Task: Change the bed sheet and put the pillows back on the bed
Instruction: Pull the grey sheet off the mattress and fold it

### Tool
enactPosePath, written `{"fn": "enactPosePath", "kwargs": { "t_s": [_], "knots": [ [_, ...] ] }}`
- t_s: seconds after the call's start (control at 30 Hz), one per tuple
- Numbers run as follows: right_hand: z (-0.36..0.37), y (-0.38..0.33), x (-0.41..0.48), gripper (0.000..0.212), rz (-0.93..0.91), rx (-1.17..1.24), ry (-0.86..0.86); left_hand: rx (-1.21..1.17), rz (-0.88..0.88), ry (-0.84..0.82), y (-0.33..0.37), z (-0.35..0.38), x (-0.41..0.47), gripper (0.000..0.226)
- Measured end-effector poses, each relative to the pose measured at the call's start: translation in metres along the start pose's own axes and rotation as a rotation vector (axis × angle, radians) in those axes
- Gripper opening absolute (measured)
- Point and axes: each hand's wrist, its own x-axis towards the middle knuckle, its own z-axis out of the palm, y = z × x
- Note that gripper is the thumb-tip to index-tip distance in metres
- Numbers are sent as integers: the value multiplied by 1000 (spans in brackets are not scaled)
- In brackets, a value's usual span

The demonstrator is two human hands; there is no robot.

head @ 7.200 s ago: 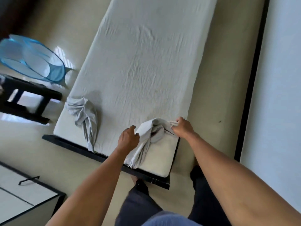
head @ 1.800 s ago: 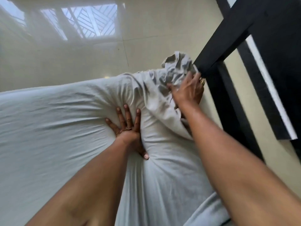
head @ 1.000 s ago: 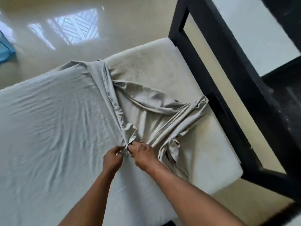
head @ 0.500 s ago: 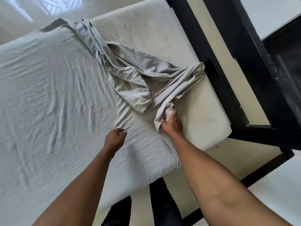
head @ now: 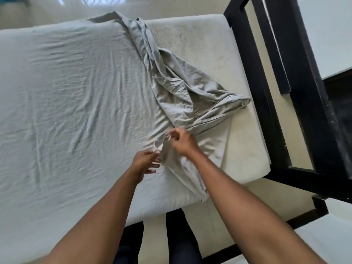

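Loose corner of sheet (head: 177, 88) pinched by right hand (head: 181, 142) close to near edge of mattress (head: 215, 54), left hand (head: 145, 161) just beside at the hem, grip unclear; peeled bunch runs diagonally toward far edge, right hand nearer.

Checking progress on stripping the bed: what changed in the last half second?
The left hand moved over to the loose corner of the sheet and now pinches it beside the right hand, which kept its grip. That end of the mattress stays bare.
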Motion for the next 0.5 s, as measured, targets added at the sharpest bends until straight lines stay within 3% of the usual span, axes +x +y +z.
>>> {"fn": "enactPosePath", "kwargs": {
  "t_s": [0.07, 0.13, 0.2, 0.27, 0.3, 0.33, 0.43, 0.5],
  "knots": [
    [-21, 5, 28, 25, 53, -67, 200, 38, 30, 111, -13, 13, 12, 7],
    [-38, 12, 58, 32, 70, -139, 351, 84, 62, 280, -23, 26, 24, 8],
    [-43, 18, 89, 62, 99, -261, 337, 155, 113, 414, -30, 36, 32, 42],
    [-39, 22, 114, 104, 184, -383, 188, 189, 146, 465, -34, 49, 41, 81],
    [-36, 22, 121, 114, 203, -445, 141, 170, 157, 482, -34, 56, 45, 89],
    [-33, 23, 128, 110, 194, -513, 136, 123, 158, 494, -31, 62, 47, 90],
    [-27, 15, 141, 41, 70, -667, 251, 82, 120, 492, -24, 72, 61, 64],
    [-29, -1, 136, 24, 11, -677, 281, 120, 96, 452, -23, 67, 60, 41]
  ]
}}
